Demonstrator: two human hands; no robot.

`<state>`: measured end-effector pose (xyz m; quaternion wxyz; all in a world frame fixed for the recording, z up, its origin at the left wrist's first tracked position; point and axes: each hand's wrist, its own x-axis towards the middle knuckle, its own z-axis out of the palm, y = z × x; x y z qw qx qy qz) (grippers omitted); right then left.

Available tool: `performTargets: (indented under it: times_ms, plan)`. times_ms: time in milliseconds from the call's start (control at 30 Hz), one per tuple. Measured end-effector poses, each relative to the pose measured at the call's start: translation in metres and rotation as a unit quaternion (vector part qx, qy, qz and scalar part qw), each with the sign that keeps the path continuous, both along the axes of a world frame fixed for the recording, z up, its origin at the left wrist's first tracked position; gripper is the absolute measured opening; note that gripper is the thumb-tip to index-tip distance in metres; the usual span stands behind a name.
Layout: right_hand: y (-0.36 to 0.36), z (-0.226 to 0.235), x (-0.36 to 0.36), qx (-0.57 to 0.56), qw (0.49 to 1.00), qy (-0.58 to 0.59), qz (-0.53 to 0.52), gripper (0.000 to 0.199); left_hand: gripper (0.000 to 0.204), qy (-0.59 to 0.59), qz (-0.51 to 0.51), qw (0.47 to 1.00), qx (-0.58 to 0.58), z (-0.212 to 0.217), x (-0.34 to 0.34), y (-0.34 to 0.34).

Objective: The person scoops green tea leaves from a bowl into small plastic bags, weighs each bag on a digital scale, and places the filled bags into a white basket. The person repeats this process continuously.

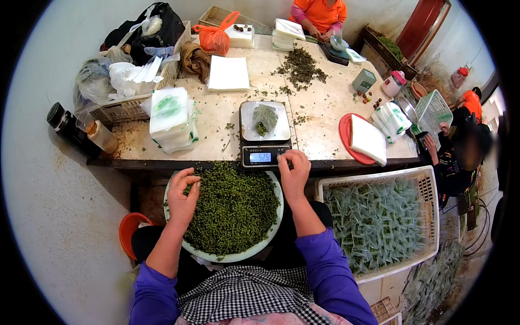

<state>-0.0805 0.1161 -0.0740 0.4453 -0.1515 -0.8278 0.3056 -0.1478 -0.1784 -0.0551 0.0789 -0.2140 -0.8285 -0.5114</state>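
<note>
A small clear bag holding green peppercorns (265, 120) lies on the white pan of a digital scale (251, 156), whose display is lit. At the right end of the scale's front panel is my right hand (294, 172), fingers curled together with the tips by its edge. My left hand (183, 196) hovers over the left part of a pale round basin (279, 208) heaped with loose green peppercorns (230, 211). Its thumb and fingers are drawn together. Whatever either hand may pinch is too small to make out.
Filled bags (376, 225) crowd a white crate (433, 216) at my right. Stacked clear bags (169, 116) stand left of the scale; a red tray (345, 135) lies right. Loose peppercorns (301, 67) are heaped farther back. A person in orange (325, 13) sits across the table.
</note>
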Motion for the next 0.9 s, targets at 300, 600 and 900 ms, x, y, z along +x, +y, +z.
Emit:
performTargets:
  times_ms: [300,600,900]
  plan:
    - [0.007,0.023,-0.079,0.128,0.97,-0.197,-0.068,0.063,0.01,-0.005,0.007,0.999,0.047,-0.006,-0.001,-0.004]
    - [0.023,0.002,-0.105,0.144,0.964,-0.193,-0.114,0.044,0.011,-0.014,-0.003,0.999,0.043,-0.009,-0.003,-0.006]
    - [0.001,0.014,-0.094,0.046,0.979,-0.196,0.026,0.039,0.009,0.053,-0.026,0.995,-0.086,-0.01,-0.035,0.034]
